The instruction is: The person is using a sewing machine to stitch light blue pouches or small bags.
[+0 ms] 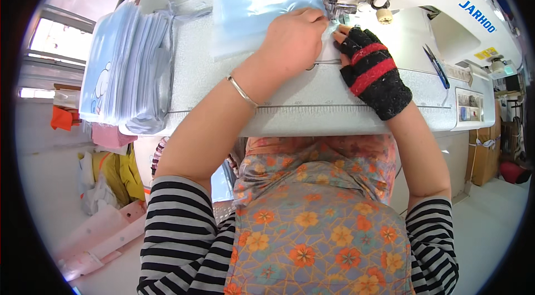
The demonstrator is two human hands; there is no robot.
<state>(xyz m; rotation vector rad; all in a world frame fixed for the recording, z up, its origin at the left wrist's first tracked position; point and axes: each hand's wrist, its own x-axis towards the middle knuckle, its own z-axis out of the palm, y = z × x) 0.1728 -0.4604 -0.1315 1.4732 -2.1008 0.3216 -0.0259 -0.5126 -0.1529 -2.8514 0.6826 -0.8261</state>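
Note:
A light blue printed sheet (245, 19), glossy and partly see-through, lies on the sewing machine's bed with its right edge at the needle area (333, 11). My left hand (295, 38), a bangle on its wrist, rests over that edge with fingers curled and pressed together on it. Just right of it, my right hand (373, 69) wears a black fingerless glove with red stripes. Its fingers lie flat on the bed close to the presser foot, thumb apart, with nothing visible in them. The white sewing machine (446, 2) rises above and to the right.
A thick stack of folded blue printed sheets (128, 66) stands at the table's left edge. Dark snips (437, 66) lie right of my glove, near a small tray of bobbins (470, 108). A printed ruler (312, 109) runs along the table's front. A cardboard box (484, 155) stands at right.

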